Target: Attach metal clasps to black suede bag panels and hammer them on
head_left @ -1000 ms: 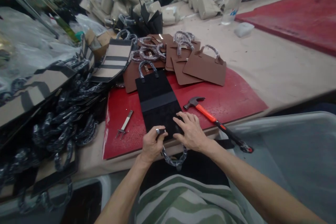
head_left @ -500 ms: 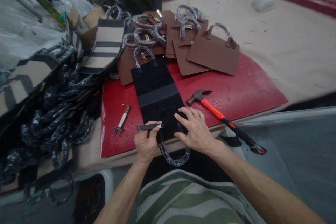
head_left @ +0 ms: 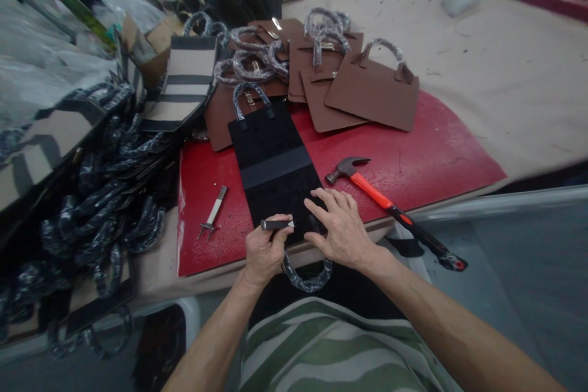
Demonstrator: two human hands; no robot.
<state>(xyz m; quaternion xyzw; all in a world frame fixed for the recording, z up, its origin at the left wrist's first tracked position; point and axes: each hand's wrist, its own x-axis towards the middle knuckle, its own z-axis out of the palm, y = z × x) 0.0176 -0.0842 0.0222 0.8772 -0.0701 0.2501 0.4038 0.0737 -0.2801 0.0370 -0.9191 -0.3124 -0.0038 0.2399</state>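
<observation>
A black bag panel (head_left: 271, 144) lies flat before me, with a plastic-wrapped handle at its far end and another plastic-wrapped handle (head_left: 307, 285) hanging over the near edge. My left hand (head_left: 266, 248) pinches a short, dark metal punch (head_left: 277, 225) with a shiny tip, just above the panel's near end. Spread over the panel's near right side is my right hand (head_left: 340, 226), fingers apart, resting on it. To the right lies a claw hammer (head_left: 372, 188) with an orange and black grip. On the left is a two-pronged metal tool (head_left: 214, 211).
A red board (head_left: 441, 141) covers this part of the table. Brown bag panels (head_left: 374, 92) with wrapped handles are piled at its far side. Dark bag pieces with wrapped handles (head_left: 105, 208) heap up on the left, near a striped panel (head_left: 188, 76).
My left hand has moved slightly to the right with the punch, whose tip has shifted right over the panel. My right hand, the panel and the hammer have hardly moved.
</observation>
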